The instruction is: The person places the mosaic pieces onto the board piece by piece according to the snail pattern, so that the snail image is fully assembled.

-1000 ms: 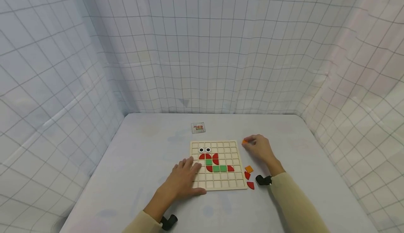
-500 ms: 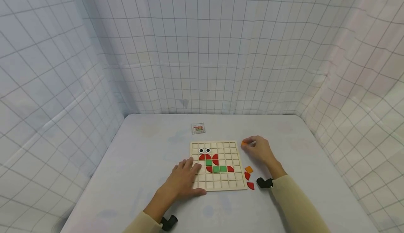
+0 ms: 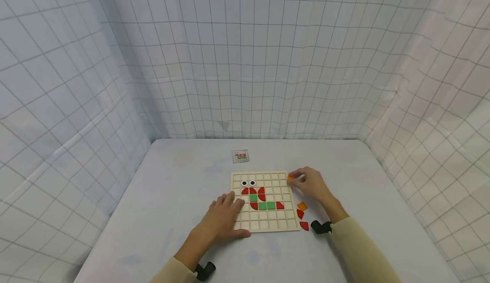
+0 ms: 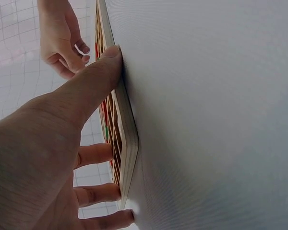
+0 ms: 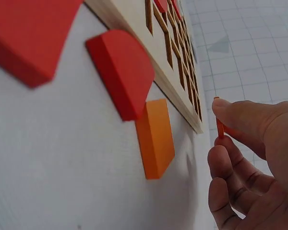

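Pinching a small orange tile point(image 3: 290, 178) between thumb and fingertips, the right hand point(image 3: 311, 185) holds it just above the far right corner of the wooden grid board point(image 3: 264, 222). From the right wrist view the tile point(image 5: 219, 128) shows edge-on as a thin orange sliver, lifted off the table. The left hand point(image 3: 222, 219) lies flat with fingers straight on the near left corner of the board, thumb point(image 4: 93, 79) pressed along its near edge. The board is pale wood cut into square cells; in it sit 2 googly-eye pieces point(image 3: 248, 183), red quarter-round pieces and 3 green squares point(image 3: 262, 205) forming a curved worm. Beside the board's right edge lie an orange square point(image 3: 302, 206) and 2 red quarter-rounds point(image 3: 304, 226). A small picture card point(image 3: 240, 156) rests near the table's far edge.
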The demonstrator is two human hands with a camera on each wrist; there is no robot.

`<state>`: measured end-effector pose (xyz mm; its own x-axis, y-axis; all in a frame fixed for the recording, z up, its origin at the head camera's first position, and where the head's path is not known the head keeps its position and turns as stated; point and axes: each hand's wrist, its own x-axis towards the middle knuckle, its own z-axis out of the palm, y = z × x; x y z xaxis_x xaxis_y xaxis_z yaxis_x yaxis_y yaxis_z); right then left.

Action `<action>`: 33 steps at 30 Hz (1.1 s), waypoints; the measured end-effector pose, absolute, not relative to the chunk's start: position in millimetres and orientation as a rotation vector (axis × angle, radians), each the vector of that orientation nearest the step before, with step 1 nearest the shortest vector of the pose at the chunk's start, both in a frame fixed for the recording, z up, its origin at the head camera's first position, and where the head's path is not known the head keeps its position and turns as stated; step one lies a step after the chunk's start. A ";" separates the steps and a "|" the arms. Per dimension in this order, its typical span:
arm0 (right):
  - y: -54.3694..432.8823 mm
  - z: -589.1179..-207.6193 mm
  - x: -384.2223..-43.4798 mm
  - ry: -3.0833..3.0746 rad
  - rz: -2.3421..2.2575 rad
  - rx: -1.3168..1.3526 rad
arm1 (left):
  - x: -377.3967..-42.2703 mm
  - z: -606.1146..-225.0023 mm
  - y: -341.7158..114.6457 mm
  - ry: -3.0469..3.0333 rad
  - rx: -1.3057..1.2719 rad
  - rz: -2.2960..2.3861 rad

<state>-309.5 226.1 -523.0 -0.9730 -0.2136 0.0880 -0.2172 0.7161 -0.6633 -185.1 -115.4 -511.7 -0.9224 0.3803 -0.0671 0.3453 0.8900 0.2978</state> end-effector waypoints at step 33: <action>164.3 -516.0 -294.5 -2.958 1.089 0.798 | -188.0 -510.6 -117.6 2.919 0.571 0.412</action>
<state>-294.5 164.3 -516.0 -0.8738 -0.4821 0.0644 -0.4087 0.6561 -0.6345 -188.0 -117.6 -510.6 -0.9184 0.3870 -0.0826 0.3490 0.8905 0.2919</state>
